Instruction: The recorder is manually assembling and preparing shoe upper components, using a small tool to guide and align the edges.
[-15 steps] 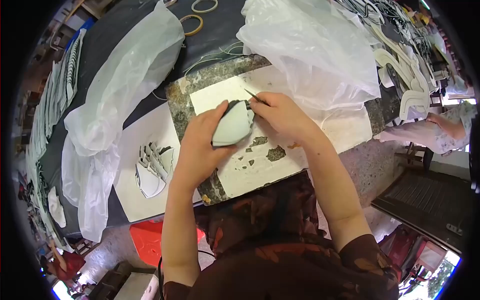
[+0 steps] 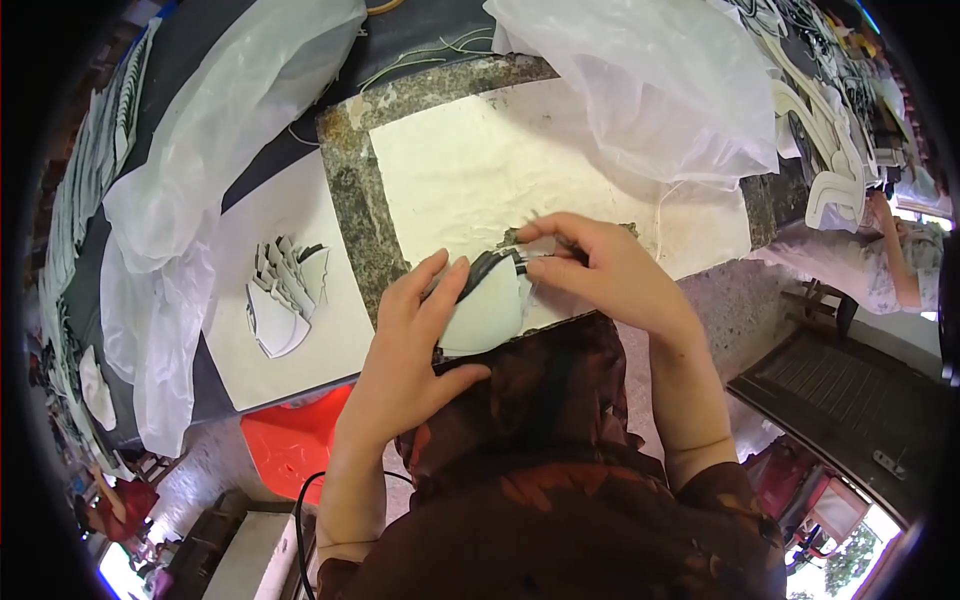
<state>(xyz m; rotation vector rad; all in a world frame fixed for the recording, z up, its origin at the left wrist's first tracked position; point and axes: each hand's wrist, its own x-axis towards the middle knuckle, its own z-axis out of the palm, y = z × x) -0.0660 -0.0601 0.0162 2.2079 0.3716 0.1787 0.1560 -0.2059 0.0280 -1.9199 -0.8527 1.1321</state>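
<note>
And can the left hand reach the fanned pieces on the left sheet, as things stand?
Probably yes: the fanned pieces lie uncovered left of the left hand, with nothing visible between. That hand is at the pale stack, so it may have to leave first.

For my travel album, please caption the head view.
Left hand against pale pieces, right hand at their edge; a fanned pile on paper to the left.
</note>
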